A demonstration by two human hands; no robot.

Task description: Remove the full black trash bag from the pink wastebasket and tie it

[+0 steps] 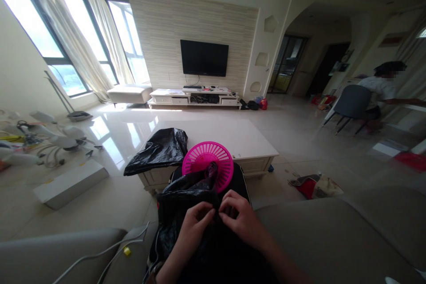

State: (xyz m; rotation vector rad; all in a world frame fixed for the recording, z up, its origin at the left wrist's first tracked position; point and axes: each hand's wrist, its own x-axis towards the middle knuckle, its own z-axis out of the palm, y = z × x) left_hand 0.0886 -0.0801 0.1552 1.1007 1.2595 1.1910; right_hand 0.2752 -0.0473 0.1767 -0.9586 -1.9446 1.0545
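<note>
Black plastic bag (189,195), glossy, grey highlights along creases; pinched at its edge by left hand (196,222) and right hand (241,217). Basket (208,164): bright magenta-pink, open lattice pattern of fine ribs. Second black bag (159,151) on the bench's left edge, same glossy black. Bench (246,142): white top, cream-white sides. Sofa (333,239): plain grey, no pattern. Floor (293,137): pale beige gloss tile with white window glare. Television (204,57): black screen. Wall (159,31) behind it: beige with fine horizontal stripes. Chair (353,102): dark grey. Cloth on floor (313,186): red and tan.
</note>
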